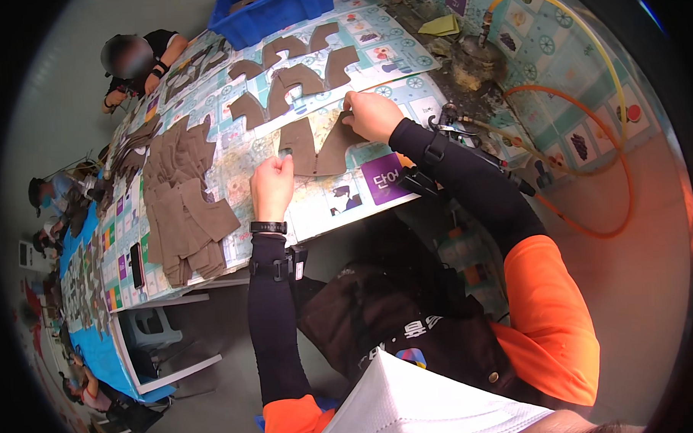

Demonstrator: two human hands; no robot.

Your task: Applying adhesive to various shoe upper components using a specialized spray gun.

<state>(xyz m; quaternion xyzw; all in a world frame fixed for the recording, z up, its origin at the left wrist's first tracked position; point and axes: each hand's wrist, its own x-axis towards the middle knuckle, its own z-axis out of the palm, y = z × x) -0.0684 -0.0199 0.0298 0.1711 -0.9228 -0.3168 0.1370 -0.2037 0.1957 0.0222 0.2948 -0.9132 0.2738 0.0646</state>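
Note:
A brown V-shaped cut piece (304,151), fabric or leather, lies at the table's near edge between my hands. My right hand (372,116) pinches its upper right arm, which looks slightly lifted. At the piece's left edge my left hand (273,185) is closed, thumb and fingertips pressed together on the margin. Its fingertips are partly hidden. Beyond, several brown pieces of like shape (300,79) lie in rows on the patterned table cover (386,51). Left of my left hand spreads a heap of overlapping brown pieces (182,214).
A blue crate (271,17) stands at the far edge. To the right are a stained metal pot (474,59), a yellow hose (584,32), an orange hose (628,184) and a spray gun (454,121). A phone (137,266) lies near the left edge. A person (139,63) works across the table.

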